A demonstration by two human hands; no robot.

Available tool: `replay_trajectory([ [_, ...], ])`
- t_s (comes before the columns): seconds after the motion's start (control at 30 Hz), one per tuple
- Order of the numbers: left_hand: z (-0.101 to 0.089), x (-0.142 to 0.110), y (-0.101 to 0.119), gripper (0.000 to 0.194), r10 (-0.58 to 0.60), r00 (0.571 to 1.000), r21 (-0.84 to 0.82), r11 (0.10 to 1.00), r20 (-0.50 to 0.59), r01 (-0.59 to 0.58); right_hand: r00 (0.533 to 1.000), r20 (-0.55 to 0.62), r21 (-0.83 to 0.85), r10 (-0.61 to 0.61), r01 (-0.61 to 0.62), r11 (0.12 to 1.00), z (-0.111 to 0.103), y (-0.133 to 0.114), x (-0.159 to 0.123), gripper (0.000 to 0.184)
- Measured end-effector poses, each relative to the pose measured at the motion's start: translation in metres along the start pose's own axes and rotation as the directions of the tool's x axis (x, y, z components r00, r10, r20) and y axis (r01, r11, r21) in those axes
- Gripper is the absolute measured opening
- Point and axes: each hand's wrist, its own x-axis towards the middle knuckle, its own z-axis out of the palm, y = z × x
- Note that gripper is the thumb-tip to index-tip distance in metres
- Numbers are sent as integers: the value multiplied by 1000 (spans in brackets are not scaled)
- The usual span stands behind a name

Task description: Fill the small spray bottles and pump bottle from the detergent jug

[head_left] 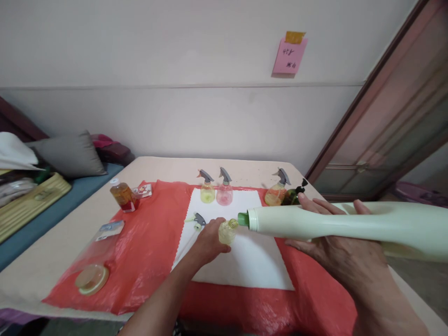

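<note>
My left hand (210, 240) is wrapped round a small clear yellowish spray bottle (227, 232) with its top off, above a white sheet (241, 266). In my right hand (336, 238) lies a large pale green jug (287, 218), tipped on its side. The jug's dark green spout (242, 219) meets the mouth of the small bottle. Whether liquid is running between them I cannot tell. A loose grey spray head (199, 219) rests on the sheet, just left of my left hand.
Yellow (207, 193) and pink (224, 193) spray bottles stand at the sheet's back edge. An orange-tinted spray bottle (275, 194) and a dark pump bottle (291, 198) are at right. An amber bottle (124, 196) and a round lidded tub (91, 279) sit left on red plastic (147, 261).
</note>
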Motion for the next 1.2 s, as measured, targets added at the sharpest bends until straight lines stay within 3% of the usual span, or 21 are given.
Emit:
replay_trajectory([
  [0.27, -1, 0, 4, 67, 11, 1000, 8, 1000, 4, -11, 998, 55, 45, 4, -7, 999, 1, -1, -1, 75],
  [0.97, -2, -2, 5, 60, 6, 1000, 24, 1000, 17, -7, 998, 59, 62, 6, -10, 998, -1, -2, 0, 76],
  [1.2, 0, -1, 2, 68, -5, 1000, 27, 1000, 11, 4, 998, 69, 75, 8, -14, 997, -1, -3, -1, 73],
])
